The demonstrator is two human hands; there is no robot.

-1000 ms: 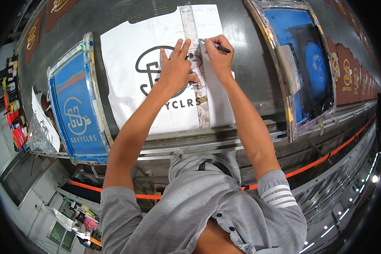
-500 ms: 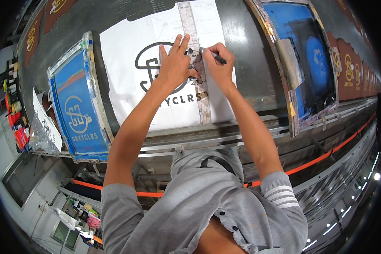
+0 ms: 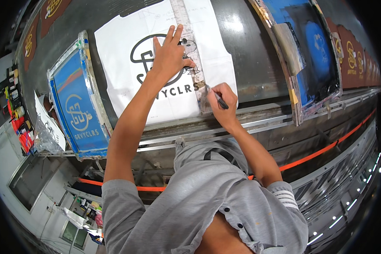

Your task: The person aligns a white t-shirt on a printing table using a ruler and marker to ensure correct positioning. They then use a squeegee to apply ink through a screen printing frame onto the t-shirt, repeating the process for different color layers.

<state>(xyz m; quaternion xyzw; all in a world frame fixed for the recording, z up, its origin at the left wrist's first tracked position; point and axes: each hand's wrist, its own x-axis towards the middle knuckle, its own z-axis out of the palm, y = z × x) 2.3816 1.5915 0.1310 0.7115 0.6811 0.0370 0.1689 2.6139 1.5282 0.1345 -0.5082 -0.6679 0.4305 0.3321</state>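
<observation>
Gripped by the barrel in the right hand (image 3: pixel 230 98): black marker (image 3: pixel 221 102), presumably light, rigid, beside the lower part of the ruler (image 3: pixel 180 12). Ruler is pressed onto white sheet (image 3: pixel 118 51) by the spread left hand (image 3: pixel 169 59); likely stiff, slide-prone, best held mid-length. Ruler's top is cut off; marker's tip is indistinct.

Ruler (image 3: pixel 197 78) cut off at top

Shows, at the front edge of the dark tabletop (image 3: pixel 256 63), a blue screen (image 3: pixel 77 106) toward the left and a dark-smeared screen (image 3: pixel 316 46) toward the right. Shows also a white sheet (image 3: pixel 57 137) and clear plastic (image 3: pixel 45 136) by the front left corner, brown cloths (image 3: pixel 51 20) toward the left edge, and an orange strip (image 3: pixel 302 158) below the front edge.
</observation>
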